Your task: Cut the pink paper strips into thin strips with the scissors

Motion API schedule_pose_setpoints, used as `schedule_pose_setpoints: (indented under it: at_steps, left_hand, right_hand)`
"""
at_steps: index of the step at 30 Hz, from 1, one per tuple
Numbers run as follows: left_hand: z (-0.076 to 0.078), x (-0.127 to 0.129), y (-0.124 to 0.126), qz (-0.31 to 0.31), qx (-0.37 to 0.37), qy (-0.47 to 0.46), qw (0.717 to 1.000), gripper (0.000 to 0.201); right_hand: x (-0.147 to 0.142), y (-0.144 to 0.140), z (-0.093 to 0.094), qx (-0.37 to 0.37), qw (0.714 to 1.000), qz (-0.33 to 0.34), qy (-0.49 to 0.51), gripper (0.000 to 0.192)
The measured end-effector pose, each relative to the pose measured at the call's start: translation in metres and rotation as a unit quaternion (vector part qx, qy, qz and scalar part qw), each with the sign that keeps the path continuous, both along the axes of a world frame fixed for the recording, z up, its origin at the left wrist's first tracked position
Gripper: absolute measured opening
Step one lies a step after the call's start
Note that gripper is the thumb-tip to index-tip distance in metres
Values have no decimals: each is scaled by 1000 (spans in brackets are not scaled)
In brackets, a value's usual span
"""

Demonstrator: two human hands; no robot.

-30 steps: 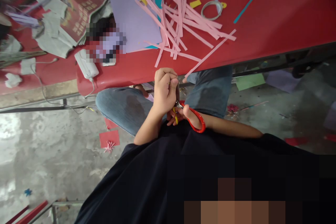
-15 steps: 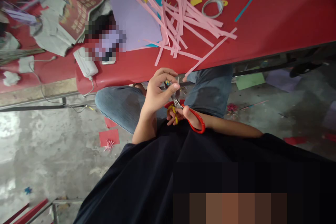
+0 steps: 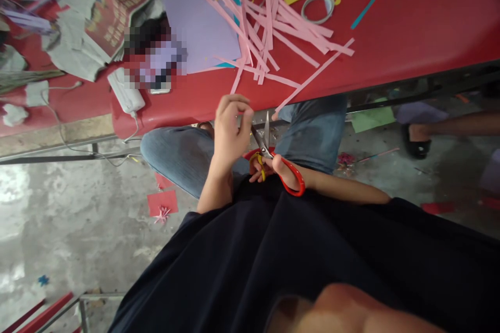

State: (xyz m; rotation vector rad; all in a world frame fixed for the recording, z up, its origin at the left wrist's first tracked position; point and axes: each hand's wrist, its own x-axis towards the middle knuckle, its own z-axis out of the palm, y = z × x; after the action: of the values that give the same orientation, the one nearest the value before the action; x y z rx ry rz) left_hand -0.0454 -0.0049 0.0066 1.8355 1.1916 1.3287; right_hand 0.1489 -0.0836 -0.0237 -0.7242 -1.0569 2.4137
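Note:
In my right hand (image 3: 283, 170) is a pair of scissors (image 3: 267, 152) with a red and a yellow handle loop. The blades are spread and point up toward the table edge. To the left of the blades is my left hand (image 3: 233, 127), raised over my lap, thumb and fingers curled together. Whatever it may hold is hidden. Just beyond both hands, pink paper strips (image 3: 299, 52) lie in a loose pile on the red table (image 3: 422, 26), partly over a purple paper sheet (image 3: 199, 21).
A tape roll (image 3: 318, 8) and a blue strip (image 3: 367, 8) lie right of the pile. Newspaper (image 3: 121, 15) and a white power adapter (image 3: 125, 91) with a cord are at left. Paper scraps litter the floor. Another person's foot (image 3: 417, 138) shows at right.
My left hand has moved left, away from the scissor blades, and its fingers have curled in. The scissors stay nearly in place. Another person's foot has come into view at right.

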Motion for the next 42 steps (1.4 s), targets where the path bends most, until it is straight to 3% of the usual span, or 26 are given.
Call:
schedule_pose_setpoints:
  at_steps: [3,5,9,13,16,21,26,30,32,34,37,39,42]
  left_hand:
    - [-6,-9,7,150,45,-22,987,36]
    - [-10,-16,12,212,54,-85,972,44]
    - [-12,-25,20,259,72,-204,941,74]
    - [-10,-20,19,289,15,-259,921,86]
    - [-10,-9,12,265,-47,-225,936,79]
    - [-16,10,-2,141,-125,-214,958,69]
    - [-21,12,-4,132,-134,-211,959,79]
    - [-20,6,-5,132,-160,-184,961,80]
    - [-20,5,-6,100,-158,-166,968,77]
    - [-21,6,-10,29,-147,-157,976,67]
    - [-28,16,-20,-40,-159,-144,976,53]
    - [-33,25,-26,-5,-176,-126,976,48]
    - [-38,33,-30,61,-190,-128,971,30]
  right_hand:
    - [3,0,-8,35,999,1,17,99]
    - [5,3,-9,78,997,9,21,101]
    - [5,12,-7,153,986,-59,-16,94]
    - [2,15,-5,158,977,-141,-35,92]
    - [3,16,-8,147,978,-144,-34,92]
    - [7,18,-17,62,993,-93,22,97]
    - [4,21,-19,77,995,-71,2,99]
    - [-1,20,-16,122,985,-100,-69,95]
    - [-1,21,-12,175,966,-118,-148,90]
    - [2,25,-8,227,937,-131,-233,79]
    - [6,34,-6,295,873,-161,-354,47]
    - [9,39,-8,352,812,-175,-431,33]
    - [13,37,-13,461,724,-151,-490,28]
